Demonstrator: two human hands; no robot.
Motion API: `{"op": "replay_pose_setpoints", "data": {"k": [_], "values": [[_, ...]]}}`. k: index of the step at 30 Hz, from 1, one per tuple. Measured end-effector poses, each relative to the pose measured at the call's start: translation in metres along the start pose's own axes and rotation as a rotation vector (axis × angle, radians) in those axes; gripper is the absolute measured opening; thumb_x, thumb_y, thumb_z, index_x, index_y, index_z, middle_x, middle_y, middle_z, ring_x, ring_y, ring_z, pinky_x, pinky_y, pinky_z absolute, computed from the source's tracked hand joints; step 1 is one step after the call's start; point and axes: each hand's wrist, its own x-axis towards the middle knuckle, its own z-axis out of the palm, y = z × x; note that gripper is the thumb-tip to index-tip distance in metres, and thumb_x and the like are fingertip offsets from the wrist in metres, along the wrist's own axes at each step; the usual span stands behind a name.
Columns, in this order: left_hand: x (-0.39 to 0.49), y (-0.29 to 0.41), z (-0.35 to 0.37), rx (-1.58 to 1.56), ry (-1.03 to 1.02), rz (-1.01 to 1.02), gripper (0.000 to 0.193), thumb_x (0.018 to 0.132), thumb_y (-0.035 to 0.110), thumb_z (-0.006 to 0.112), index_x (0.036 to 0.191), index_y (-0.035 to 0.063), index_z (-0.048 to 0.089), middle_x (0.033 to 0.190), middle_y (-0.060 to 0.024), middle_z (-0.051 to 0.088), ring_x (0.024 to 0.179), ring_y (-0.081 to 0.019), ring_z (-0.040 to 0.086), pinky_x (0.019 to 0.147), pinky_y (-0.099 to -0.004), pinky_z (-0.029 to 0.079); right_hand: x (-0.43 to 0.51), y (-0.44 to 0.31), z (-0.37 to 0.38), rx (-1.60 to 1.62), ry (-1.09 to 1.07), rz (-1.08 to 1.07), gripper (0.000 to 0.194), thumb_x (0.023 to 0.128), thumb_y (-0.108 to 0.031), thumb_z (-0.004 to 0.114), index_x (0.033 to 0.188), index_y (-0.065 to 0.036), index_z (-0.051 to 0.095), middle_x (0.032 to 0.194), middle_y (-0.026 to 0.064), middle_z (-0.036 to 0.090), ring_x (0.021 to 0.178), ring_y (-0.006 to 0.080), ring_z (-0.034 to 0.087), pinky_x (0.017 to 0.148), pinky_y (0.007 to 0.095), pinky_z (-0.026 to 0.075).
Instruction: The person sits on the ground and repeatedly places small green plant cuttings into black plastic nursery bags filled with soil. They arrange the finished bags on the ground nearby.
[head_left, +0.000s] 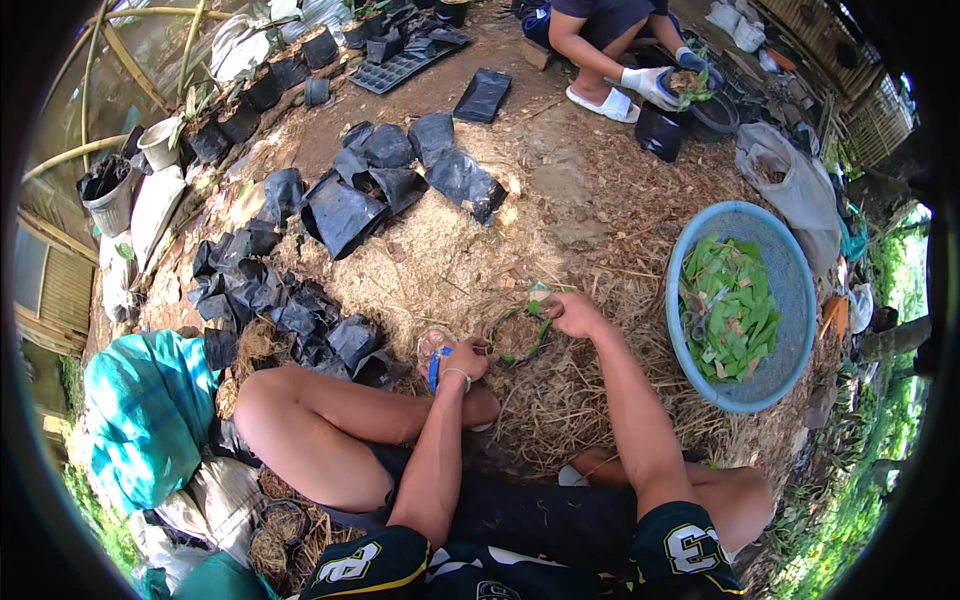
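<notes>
Before me on the straw stands a round dark-rimmed planting pot or bag (516, 335), filled with brown fibrous material. Small green leaves (534, 307) show around its rim. My left hand (466, 360), with a pale band at the wrist, grips the rim on the left side. On the far right side of the rim, the fingers of my right hand (574, 314) are bent together beside a green leaf; whether they hold it is too small to tell. A sandal with a blue strap (435, 367) is on my foot, just left of my left hand.
A blue plastic basket (677, 330) with cut green leaves (731, 307) stands at right. Black nursery bags (345, 214) lie ahead and left. At the far side a gloved person (649, 84) holds a plant. A teal sack (150, 412) sits left, near filled pots (285, 521).
</notes>
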Motion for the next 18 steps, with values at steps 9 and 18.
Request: {"op": "replay_pose_setpoints", "data": {"k": [9,18], "values": [[-0.005,0.009,0.002,0.111,-0.012,0.112,0.092,0.079,0.014,0.082,0.159,0.0082,0.036,0.141,-0.0199,0.063,0.131,-0.0338,0.059,0.107,-0.0399,0.047,-0.014,0.002,0.024,0.075,-0.11,0.009,0.093,0.076,-0.002,0.087,0.156,-0.016,0.042,0.128,0.0181,0.068,0.108,0.0248,0.066,0.092,0.0377,0.054],[-0.002,0.009,0.002,0.021,0.003,0.157,0.085,0.08,0.008,0.077,0.156,0.0022,0.04,0.135,-0.0255,0.064,0.126,-0.0332,0.062,0.106,-0.0352,0.047,-0.011,0.02,0.049,0.151,0.024,-0.076,0.102,0.069,-0.004,0.093,0.157,-0.015,0.042,0.114,0.014,0.071,0.099,0.0228,0.066,0.086,0.0364,0.055]]}}
